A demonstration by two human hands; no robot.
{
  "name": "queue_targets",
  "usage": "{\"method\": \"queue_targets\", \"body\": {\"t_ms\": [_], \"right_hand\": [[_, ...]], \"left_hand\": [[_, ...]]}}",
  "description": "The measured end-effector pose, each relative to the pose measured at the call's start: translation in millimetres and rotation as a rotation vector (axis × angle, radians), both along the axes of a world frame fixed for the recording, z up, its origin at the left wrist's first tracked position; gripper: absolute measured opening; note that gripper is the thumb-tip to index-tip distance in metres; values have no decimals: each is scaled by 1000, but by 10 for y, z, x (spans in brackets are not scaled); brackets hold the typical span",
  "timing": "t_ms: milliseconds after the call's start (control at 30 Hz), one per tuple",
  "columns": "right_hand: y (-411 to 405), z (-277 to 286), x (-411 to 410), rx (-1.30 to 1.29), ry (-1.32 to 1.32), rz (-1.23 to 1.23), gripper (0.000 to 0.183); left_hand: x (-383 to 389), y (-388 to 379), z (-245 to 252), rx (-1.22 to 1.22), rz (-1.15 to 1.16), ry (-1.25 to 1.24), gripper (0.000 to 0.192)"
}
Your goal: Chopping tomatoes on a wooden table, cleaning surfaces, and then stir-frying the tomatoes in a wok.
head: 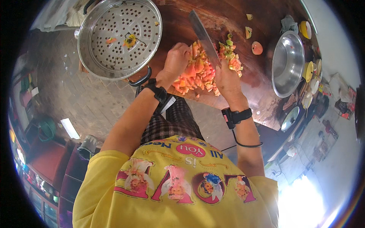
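My right hand [227, 78] grips the handle of a cleaver [204, 35]. The broad metal blade slants up and left, standing over a heap of chopped tomato [196, 71]. At the heap's left side is my left hand [178, 55], its fingers curled against the tomato pieces; whether they pinch one is hidden. Smaller diced bits, some greenish [229, 50], lie right of the blade. All of this rests on a reddish-brown wooden tabletop [174, 22]. A cut tomato half [257, 48] and two small end pieces [248, 32] lie farther right.
A perforated metal steamer pot [98, 58] with black handles stands at the left table edge, with scraps inside. To the right sits a steel basin [288, 64], beside several yellow bowls [308, 71] and a glass lid [290, 119]. Paved floor [94, 97] shows at left.
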State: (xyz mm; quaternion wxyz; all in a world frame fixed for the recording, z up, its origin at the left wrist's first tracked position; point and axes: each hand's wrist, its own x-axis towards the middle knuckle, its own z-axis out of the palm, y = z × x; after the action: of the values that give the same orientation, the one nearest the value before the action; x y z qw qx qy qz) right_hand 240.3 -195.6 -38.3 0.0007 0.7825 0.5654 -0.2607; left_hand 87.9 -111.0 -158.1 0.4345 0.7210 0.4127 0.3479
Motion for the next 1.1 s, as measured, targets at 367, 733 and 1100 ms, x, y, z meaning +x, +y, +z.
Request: {"method": "queue_targets", "body": {"t_ms": [367, 733, 1100], "right_hand": [[253, -264, 122, -107, -34, 342, 15], [212, -311, -89, -157, -95, 310, 16], [182, -417, -150, -29, -34, 241, 19]], "left_hand": [[-14, -168, 125, 140, -44, 284, 22], [-55, -184, 2, 182, -102, 265, 25], [-94, -146, 3, 172, -178, 245, 18]]}}
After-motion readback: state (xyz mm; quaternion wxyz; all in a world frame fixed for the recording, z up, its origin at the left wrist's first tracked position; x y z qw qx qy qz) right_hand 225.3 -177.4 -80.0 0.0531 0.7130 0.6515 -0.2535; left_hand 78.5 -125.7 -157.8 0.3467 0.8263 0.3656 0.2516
